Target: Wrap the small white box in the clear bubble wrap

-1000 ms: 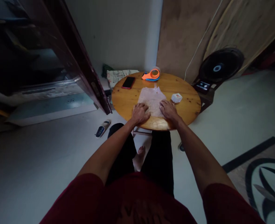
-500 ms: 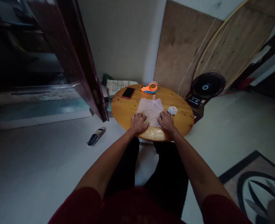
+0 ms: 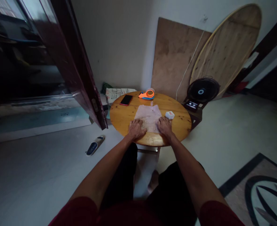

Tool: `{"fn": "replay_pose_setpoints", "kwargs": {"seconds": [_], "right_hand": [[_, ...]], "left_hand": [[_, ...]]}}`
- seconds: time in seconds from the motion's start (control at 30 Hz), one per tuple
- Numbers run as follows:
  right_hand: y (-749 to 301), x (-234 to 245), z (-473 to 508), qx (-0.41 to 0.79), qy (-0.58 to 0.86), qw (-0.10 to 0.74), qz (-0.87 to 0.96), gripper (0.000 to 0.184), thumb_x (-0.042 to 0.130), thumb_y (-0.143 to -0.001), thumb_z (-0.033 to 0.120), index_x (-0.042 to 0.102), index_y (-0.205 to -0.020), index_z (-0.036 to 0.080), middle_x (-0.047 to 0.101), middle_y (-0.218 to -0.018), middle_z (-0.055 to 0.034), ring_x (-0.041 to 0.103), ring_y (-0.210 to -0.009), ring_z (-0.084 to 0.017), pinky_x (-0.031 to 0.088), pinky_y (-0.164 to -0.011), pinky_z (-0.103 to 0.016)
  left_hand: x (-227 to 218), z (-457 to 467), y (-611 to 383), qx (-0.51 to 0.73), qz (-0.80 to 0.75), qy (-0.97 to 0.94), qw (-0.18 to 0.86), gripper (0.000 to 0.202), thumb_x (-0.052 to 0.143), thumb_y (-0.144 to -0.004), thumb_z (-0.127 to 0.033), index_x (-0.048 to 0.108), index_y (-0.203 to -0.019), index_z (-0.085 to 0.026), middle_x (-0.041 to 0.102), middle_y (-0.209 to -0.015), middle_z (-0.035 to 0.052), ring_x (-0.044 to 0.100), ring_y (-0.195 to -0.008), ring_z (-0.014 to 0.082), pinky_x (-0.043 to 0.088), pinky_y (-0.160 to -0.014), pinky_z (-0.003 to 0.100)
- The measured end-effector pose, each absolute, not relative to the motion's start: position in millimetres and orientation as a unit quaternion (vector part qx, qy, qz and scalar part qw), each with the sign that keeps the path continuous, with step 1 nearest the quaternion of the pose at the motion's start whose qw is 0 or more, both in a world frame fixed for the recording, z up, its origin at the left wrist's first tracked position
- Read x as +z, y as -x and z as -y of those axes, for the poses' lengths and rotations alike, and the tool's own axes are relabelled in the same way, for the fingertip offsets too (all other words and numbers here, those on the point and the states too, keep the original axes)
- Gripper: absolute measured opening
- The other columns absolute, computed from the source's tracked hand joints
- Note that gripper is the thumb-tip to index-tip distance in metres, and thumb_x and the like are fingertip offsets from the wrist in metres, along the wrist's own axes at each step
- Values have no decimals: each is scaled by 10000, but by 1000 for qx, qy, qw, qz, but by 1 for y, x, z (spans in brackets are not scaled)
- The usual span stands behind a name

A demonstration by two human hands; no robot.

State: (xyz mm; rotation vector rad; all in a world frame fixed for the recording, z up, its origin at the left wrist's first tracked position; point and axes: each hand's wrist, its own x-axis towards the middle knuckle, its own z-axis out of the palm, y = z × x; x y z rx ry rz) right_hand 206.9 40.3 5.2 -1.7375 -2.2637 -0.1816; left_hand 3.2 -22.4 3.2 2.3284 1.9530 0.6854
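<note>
A sheet of bubble wrap (image 3: 149, 115) lies flat in the middle of a small round wooden table (image 3: 122, 116). My left hand (image 3: 135, 129) rests palm down on its near left corner, fingers spread. My right hand (image 3: 164, 126) lies flat on the near right corner, fingers spread too. A small white box (image 3: 169, 115) with a red mark sits just beyond my right hand. An orange and blue tape dispenser (image 3: 147, 94) stands at the table's far edge. A phone with a red case (image 3: 126, 99) lies at the far left.
A dark wooden door (image 3: 78, 69) stands open at the left, close to the table. A black fan (image 3: 201, 91) sits on the floor at the right, below wooden boards leaning on the wall. A slipper (image 3: 95, 145) lies on the floor at the left. A patterned rug (image 3: 260, 185) is at the lower right.
The camera has pulled back and tilted up, so the table looks smaller and farther. Both hands stay flat on the bubble wrap's near corners.
</note>
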Motion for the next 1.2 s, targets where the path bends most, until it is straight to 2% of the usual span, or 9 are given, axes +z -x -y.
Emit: {"fn": "replay_pose_setpoints", "kwargs": {"seconds": [0.3,0.47,0.6,0.7,0.77,0.9,1.0,1.1,1.2], "right_hand": [[-208,2,-46,-24,593,154,790,334,369,-935,338,549,-1151,159,582,-1236,-141,466,-1170,-279,320,-946,-405],[-212,5,-40,-4,587,195,786,285,370,-923,277,587,-1062,156,603,-1191,-144,494,-1131,-278,330,-929,-392],[-215,4,-42,7,586,213,782,281,368,-916,259,599,-1049,166,628,-1141,-124,517,-1101,-259,340,-923,-374],[-218,1,-46,16,581,222,783,293,361,-916,244,599,-1071,172,634,-1144,-113,520,-1101,-244,342,-925,-357],[-220,1,-48,23,576,234,783,290,367,-913,248,600,-1065,167,632,-1151,-116,520,-1096,-245,341,-929,-353],[-221,2,-47,39,569,245,784,281,392,-899,263,602,-1061,169,635,-1135,-119,522,-1082,-255,341,-946,-361],[-223,2,-44,46,571,247,781,313,373,-887,223,603,-1091,167,613,-1188,-130,505,-1123,-257,343,-967,-369],[-228,4,-41,20,593,285,753,350,356,-888,230,600,-1129,163,544,-1303,-135,452,-1210,-253,330,-1008,-377],[-238,15,-49,-34,630,319,707,402,399,-881,303,555,-1216,145,445,-1402,-157,393,-1277,-280,318,-1027,-407]], "left_hand": [[4,21,-4,198,-633,-748,-1,433,546,-808,-441,559,-1164,-193,571,-1238,96,474,-1175,273,335,-1009,409],[7,22,-3,191,-637,-747,7,414,549,-815,-436,569,-1156,-202,579,-1250,81,490,-1177,255,342,-1015,395],[16,16,-7,180,-662,-727,11,352,511,-845,-417,606,-1104,-199,619,-1185,88,536,-1121,259,371,-985,409],[26,1,-21,190,-651,-735,-14,347,505,-851,-348,608,-1148,-201,575,-1273,102,517,-1165,262,354,-1019,419],[31,-13,-33,191,-619,-762,-14,414,533,-841,-370,585,-1217,-205,512,-1361,112,463,-1241,272,327,-1060,425],[31,-37,-54,176,-576,-798,22,527,512,-858,-477,512,-1322,-229,408,-1457,124,344,-1348,303,277,-1094,492],[20,-44,-62,159,-556,-815,47,526,469,-873,-520,491,-1336,-272,393,-1472,103,316,-1364,317,230,-1098,557],[7,-45,-63,159,-549,-819,53,558,455,-851,-598,504,-1316,-293,380,-1480,98,277,-1381,347,161,-1098,622],[1,-45,-63,164,-546,-819,63,625,460,-819,-655,487,-1334,-304,350,-1498,105,244,-1395,367,117,-1092,656]]}}
